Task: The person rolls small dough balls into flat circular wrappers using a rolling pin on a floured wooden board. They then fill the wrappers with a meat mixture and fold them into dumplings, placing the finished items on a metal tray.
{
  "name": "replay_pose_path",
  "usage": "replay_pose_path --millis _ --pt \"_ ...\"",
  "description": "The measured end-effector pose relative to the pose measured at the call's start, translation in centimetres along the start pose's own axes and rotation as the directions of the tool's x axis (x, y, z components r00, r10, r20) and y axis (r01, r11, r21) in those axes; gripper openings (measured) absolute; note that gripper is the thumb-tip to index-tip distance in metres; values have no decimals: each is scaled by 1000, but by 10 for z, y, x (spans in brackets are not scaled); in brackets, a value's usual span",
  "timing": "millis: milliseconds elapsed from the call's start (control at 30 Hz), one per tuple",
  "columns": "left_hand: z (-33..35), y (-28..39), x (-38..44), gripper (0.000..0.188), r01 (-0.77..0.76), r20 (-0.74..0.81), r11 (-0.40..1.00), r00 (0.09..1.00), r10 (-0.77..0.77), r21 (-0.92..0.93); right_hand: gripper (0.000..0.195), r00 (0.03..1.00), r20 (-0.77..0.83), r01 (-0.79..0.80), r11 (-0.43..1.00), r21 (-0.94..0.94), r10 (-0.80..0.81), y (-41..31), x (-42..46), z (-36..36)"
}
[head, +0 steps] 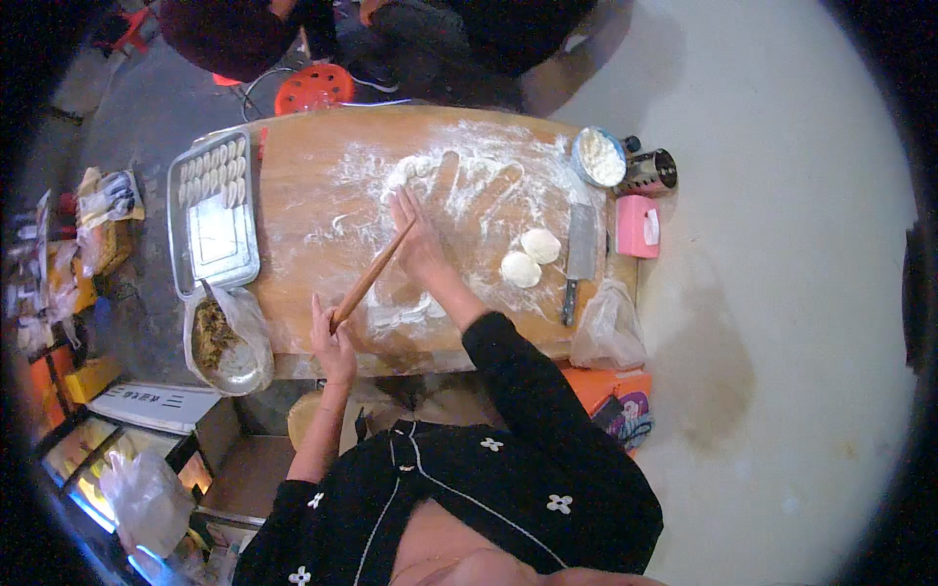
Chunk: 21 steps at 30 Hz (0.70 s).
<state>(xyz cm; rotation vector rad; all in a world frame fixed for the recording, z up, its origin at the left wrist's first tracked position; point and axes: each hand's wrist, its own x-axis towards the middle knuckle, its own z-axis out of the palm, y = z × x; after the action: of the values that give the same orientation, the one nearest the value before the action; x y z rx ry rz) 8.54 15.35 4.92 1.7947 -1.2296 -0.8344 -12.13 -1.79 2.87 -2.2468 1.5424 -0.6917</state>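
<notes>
My left hand (335, 350) grips the lower end of a wooden rolling pin (372, 276), which slants up to the right. Its far tip crosses in front of my right hand (421, 242). That hand is stretched palm down over the floured wooden board (308, 190), fingers extended. Its fingertips reach small floured dough pieces (410, 170); whether they press on one is hard to tell. Finger-wide tracks run through the flour (476, 157) to the right. Two round white dough pieces (541, 246) lie side by side, right of my right forearm.
A cleaver (582, 242) lies near the board's right edge, by a flour bowl (601, 155), pink tissue box (637, 227) and plastic bag (610, 326). Left are a metal tray (220, 249) with rows of dumplings (212, 172) and a filling bowl (238, 373). People sit beyond, near a red stool (315, 86).
</notes>
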Motion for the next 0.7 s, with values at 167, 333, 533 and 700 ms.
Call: replay_pose_path --millis 167,333,533,700 --pt "-15 0 15 35 -44 -88 999 995 44 0 63 988 95 128 987 -98 -119 -12 -7 24" --pt "-17 -6 20 33 -32 -46 999 998 32 10 67 875 401 306 952 -21 -272 2 -117 -16" --pt "-5 -11 39 28 -335 160 855 942 294 397 56 925 371 -176 955 237 79 -10 -116 -54" --pt "33 7 64 34 -600 505 665 781 367 444 54 958 77 -268 958 -96 276 -23 -112 -42"
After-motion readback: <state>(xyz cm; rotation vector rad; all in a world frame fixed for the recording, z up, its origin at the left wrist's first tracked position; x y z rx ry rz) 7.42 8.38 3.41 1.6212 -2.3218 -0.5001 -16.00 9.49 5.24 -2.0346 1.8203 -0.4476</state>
